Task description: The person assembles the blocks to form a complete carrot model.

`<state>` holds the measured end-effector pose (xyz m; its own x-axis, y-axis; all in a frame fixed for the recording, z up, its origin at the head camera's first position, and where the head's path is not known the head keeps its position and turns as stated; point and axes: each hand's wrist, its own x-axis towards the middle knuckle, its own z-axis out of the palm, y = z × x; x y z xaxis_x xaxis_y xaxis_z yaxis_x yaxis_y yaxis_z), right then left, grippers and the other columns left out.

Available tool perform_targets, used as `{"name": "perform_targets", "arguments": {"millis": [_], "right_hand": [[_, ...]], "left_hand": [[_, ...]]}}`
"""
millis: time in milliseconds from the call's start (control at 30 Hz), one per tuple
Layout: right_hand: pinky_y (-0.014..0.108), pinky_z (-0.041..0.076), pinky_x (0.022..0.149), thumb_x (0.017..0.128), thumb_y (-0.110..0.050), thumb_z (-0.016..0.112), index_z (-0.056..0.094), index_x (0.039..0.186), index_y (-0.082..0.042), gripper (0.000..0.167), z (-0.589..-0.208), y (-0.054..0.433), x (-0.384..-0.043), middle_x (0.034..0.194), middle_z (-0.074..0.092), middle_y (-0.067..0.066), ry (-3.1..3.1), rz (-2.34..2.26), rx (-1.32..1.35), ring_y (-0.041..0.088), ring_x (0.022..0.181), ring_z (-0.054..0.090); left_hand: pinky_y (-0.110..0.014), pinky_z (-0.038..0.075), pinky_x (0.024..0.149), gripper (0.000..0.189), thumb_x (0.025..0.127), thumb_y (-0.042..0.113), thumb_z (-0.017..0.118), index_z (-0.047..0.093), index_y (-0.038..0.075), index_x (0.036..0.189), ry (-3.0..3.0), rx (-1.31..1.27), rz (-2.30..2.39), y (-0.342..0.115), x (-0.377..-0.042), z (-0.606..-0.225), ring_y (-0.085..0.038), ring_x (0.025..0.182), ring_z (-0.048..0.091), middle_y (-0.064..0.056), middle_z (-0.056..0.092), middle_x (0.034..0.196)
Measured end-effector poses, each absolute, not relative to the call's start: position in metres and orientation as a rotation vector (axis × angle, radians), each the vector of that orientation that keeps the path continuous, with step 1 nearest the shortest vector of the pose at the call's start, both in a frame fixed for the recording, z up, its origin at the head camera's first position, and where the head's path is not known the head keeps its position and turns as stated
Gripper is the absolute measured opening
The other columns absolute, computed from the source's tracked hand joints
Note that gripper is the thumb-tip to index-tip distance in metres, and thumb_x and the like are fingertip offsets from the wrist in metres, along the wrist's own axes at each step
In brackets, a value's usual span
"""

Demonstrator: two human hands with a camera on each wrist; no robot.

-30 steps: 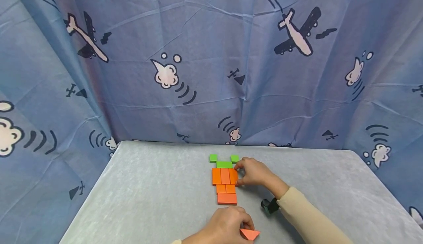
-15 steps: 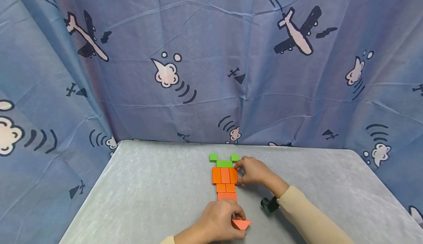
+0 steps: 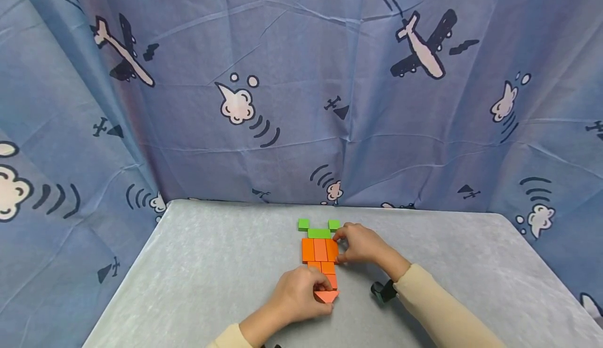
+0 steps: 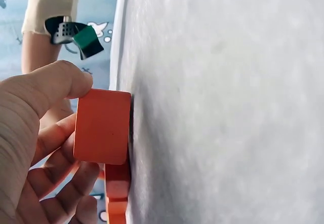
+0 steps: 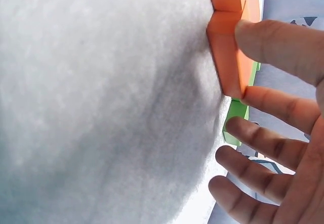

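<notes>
My left hand [image 3: 298, 294] pinches an orange-red trapezoid block [image 3: 327, 296] between thumb and fingers, at the near end of a row of flat blocks. In the left wrist view, one rectangular face of this block [image 4: 103, 126] shows, close over the table. My right hand [image 3: 360, 244] has thumb and forefinger at the two ends of an upright orange block [image 3: 332, 250], on the right of a group of three. Its other fingers spread loosely beside a green block [image 5: 235, 122] in the right wrist view. The left hand partly covers the nearer orange blocks [image 3: 328, 268].
Beyond the orange blocks lie a green rectangular block [image 3: 319, 233] and two small green cubes [image 3: 303, 225]. A dark device [image 3: 383, 291] is on the right wrist. The grey-white table [image 3: 212, 274] ends at a blue curtain [image 3: 292, 175] printed with airplanes.
My left hand has moved away from me and to the left, bringing the trapezoid block up to the near end of the row. The right hand has stayed in place.
</notes>
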<state>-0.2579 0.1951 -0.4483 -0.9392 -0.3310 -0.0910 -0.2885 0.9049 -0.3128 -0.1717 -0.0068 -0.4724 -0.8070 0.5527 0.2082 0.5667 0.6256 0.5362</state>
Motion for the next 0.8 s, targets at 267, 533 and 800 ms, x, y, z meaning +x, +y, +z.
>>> {"name": "perform_targets", "arguments": {"millis": [267, 533, 800], "right_hand": [[0.033, 0.046, 0.069, 0.063, -0.028, 0.088, 0.074, 0.100, -0.014, 0.042, -0.449, 0.194, -0.258, 0.088, 0.062, -0.003, 2.922, -0.447, -0.478, 0.014, 0.074, 0.050], [0.035, 0.048, 0.072, 0.063, -0.028, 0.088, 0.074, 0.100, -0.013, 0.043, -0.449, 0.191, -0.258, 0.090, 0.063, -0.002, 2.919, -0.451, -0.486, 0.014, 0.075, 0.051], [0.041, 0.051, 0.082, 0.068, -0.030, 0.084, 0.069, 0.105, -0.015, 0.043, -0.454, 0.195, -0.255, 0.097, 0.063, 0.002, 2.936, -0.400, -0.519, 0.018, 0.087, 0.056]], "left_hand": [[-0.013, 0.038, 0.059, 0.018, 0.065, 0.034, 0.082, 0.071, 0.029, 0.078, -2.799, -0.956, -0.914, -0.008, -0.178, -0.475, 0.007, 0.069, 0.048, 0.022, 0.058, 0.073], [-0.015, 0.041, 0.061, 0.020, 0.065, 0.034, 0.083, 0.071, 0.029, 0.080, -2.822, -0.955, -0.921, -0.011, -0.182, -0.475, 0.006, 0.072, 0.049, 0.021, 0.058, 0.076], [-0.016, 0.042, 0.063, 0.020, 0.067, 0.036, 0.082, 0.071, 0.028, 0.082, -2.825, -0.953, -0.951, -0.013, -0.184, -0.476, 0.006, 0.072, 0.050, 0.020, 0.059, 0.078]]}}
